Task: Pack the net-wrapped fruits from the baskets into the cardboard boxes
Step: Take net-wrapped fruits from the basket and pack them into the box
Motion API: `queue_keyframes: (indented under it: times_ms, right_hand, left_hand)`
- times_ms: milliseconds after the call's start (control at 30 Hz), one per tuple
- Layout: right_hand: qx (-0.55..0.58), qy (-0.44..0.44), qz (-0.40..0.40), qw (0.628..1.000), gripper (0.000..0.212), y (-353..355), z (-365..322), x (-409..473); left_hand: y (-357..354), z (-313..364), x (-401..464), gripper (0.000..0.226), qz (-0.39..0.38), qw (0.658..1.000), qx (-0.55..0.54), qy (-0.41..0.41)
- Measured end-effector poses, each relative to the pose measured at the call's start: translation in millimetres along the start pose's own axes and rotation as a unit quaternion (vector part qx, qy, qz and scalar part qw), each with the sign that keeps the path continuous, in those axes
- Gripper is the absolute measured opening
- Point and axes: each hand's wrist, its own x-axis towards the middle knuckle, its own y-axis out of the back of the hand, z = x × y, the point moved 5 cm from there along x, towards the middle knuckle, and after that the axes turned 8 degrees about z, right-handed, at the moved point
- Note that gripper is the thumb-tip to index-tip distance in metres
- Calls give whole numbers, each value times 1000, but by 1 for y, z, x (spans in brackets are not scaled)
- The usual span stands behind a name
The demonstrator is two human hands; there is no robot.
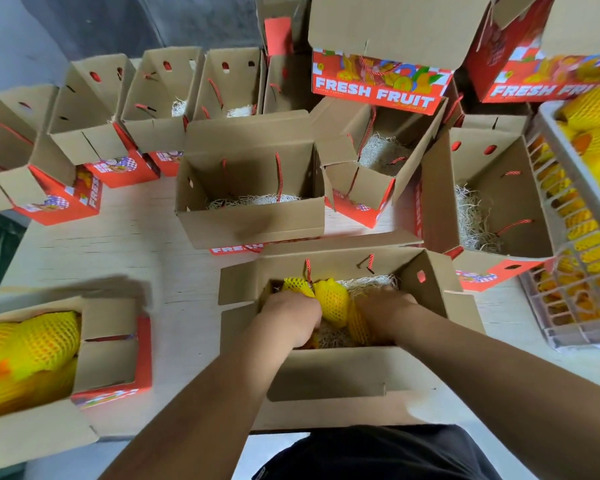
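Note:
An open cardboard box (329, 375) stands right in front of me on the table. Both my hands reach down into it. My left hand (293, 318) grips a yellow net-wrapped fruit (293, 285) at the box's left side. In the middle lies another net-wrapped fruit (333, 301). My right hand (383, 308) rests curled on a third netted fruit (359, 325) on the right, over pale shredded paper (368, 282). The right hand's fingertips are hidden.
A filled box (111, 344) of netted fruits sits at the near left. Several open boxes with shredded paper, such as one (250, 220) just beyond, crowd the table's far side. A grey plastic basket (575, 188) of netted fruits stands at the right.

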Motion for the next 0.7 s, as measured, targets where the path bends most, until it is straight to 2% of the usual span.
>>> queue_keyframes:
  times_ms: [167,267,367,433,500,600,700]
  right_hand:
    - [-100,71,66,990,55,1,-9,8]
    - [-157,97,77,980,56,2,-3,10]
    - [-181,135,87,970,53,5,-5,9]
    - [-191,161,96,963,49,5,-9,7]
    - [-217,200,113,949,50,3,-14,5]
    - [-247,256,106,929,62,-1,-15,2]
    - [-240,257,105,930,66,0,-14,5]
  left_hand:
    - [-1,3,17,28,-40,998,-45,-6]
    - [-1,0,17,42,-90,989,-110,-35]
    - [-11,-9,13,61,-136,990,-15,-39]
    - [-17,-10,11,55,-147,986,59,-49]
    - [-17,-3,12,41,-129,984,100,-68]
    - [-14,2,15,42,-95,982,141,-77]
    - [-11,-1,19,42,-58,982,163,-70]
